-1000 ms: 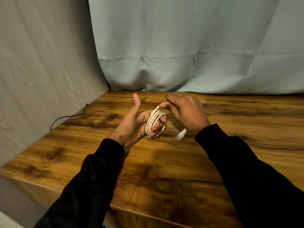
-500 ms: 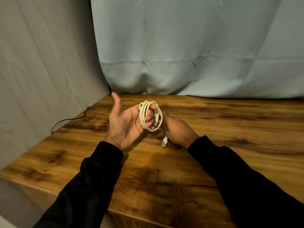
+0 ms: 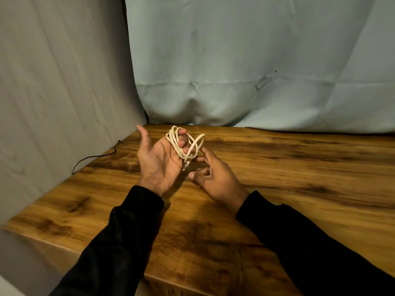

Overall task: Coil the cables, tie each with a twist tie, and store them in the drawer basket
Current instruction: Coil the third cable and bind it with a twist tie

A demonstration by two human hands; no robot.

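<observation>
Your left hand (image 3: 159, 161) is raised above the surface (image 3: 299, 178), palm turned up and toward you, thumb standing straight up and apart from the rest. Its fingers (image 3: 181, 144) are curled through a cream-white cable (image 3: 181, 146) that is wound in several loops around them; the loops sit across the finger bases and rise past the fingertips. One looser loop swings out to the right of the bundle, standing clear of the others. A short end of the cable with a pale plug hangs down below the coil, against the heel side of your palm; the plug is blurred, so its type cannot be told.

Your right hand (image 3: 213, 174) is just right of the coil and slightly nearer to you, back of the hand facing up. Its fingers are loosely bent, the forefinger reaching toward the loose loop; whether it touches the cable cannot be told. It holds nothing that you can see.

Both arms wear black sleeves (image 3: 119, 242) coming in from the near edge.

Below the hands lies the wooden surface, brown with dark grain. At its far left edge a thin dark wire (image 3: 94, 158) runs off the surface and up against a grey cloth (image 3: 59, 92) hanging on the left. A pale blue cloth (image 3: 256, 60) hangs behind the far edge.
</observation>
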